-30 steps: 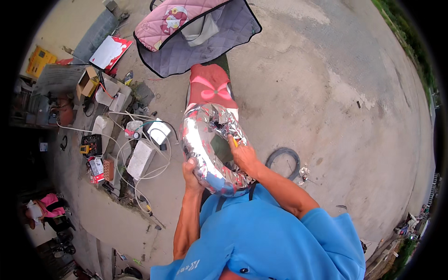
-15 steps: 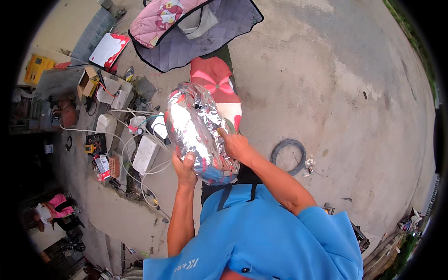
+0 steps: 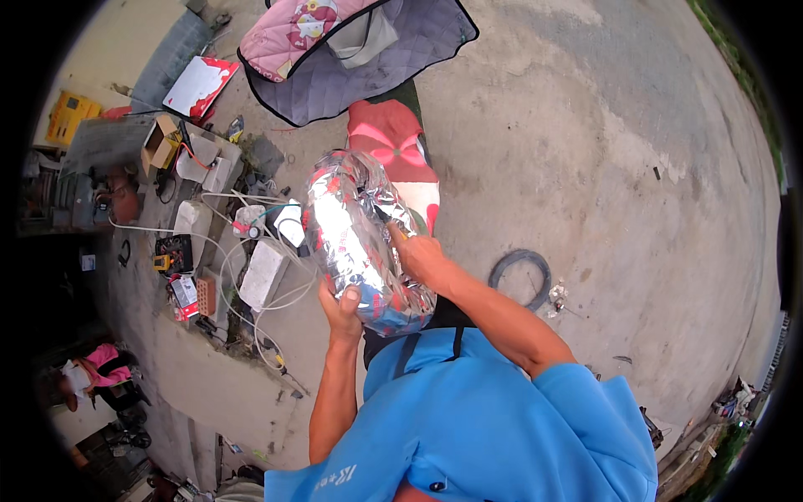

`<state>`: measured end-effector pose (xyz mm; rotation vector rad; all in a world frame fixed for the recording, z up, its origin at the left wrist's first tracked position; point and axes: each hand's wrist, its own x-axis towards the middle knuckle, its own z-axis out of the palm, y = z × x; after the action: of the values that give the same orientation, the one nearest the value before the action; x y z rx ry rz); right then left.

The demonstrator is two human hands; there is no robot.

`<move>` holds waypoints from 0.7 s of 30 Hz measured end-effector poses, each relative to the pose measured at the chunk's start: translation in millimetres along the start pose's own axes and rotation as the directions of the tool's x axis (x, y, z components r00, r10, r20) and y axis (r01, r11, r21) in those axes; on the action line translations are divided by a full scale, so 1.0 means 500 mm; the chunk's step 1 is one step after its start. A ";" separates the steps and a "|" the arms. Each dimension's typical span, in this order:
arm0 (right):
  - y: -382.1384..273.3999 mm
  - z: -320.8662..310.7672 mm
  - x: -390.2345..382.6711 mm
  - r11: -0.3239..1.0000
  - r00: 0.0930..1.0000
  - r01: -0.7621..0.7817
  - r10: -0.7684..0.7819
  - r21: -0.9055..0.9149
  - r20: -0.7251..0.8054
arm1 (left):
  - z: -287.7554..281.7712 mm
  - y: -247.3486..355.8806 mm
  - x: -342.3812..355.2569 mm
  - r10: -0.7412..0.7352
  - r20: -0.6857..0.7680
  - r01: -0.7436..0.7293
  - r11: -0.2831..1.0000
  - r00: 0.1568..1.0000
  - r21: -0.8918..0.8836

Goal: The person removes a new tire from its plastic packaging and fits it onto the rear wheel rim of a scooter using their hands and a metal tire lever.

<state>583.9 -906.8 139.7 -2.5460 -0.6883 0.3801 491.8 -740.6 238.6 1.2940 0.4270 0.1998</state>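
A thick ring-shaped bundle in shiny silver foil with red markings [image 3: 339,234] is held tilted over a red-and-pink seat cover [image 3: 378,125]. My left hand [image 3: 341,309] grips its lower left, thumb on the foil. My right hand [image 3: 418,255] is closed on a small yellow-and-black tool [image 3: 386,219] at the inner right of the ring; the tool's tip is hard to make out against the foil.
A quilted pink-and-grey cover [image 3: 393,58] lies beyond the seat. Leftward are concrete blocks [image 3: 261,276], pale hoses, cables, a cardboard box [image 3: 159,146] and a yellow case [image 3: 71,117]. A dark coiled ring [image 3: 495,276] lies on the concrete at right.
Since a second ago the foil bundle has risen and turned, showing more of its side and less of its centre hole. Both my hands moved with it, the right one leftward and upward.
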 end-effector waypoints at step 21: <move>-0.014 0.019 -0.068 0.998 0.991 -0.035 0.042 -0.056 0.125 | -0.008 0.084 0.009 -0.299 0.118 0.319 0.924 0.947 -0.213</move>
<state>549.3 -916.2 140.0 -2.6066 -0.7044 0.5470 498.2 -724.2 277.0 0.9876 0.5148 -0.0707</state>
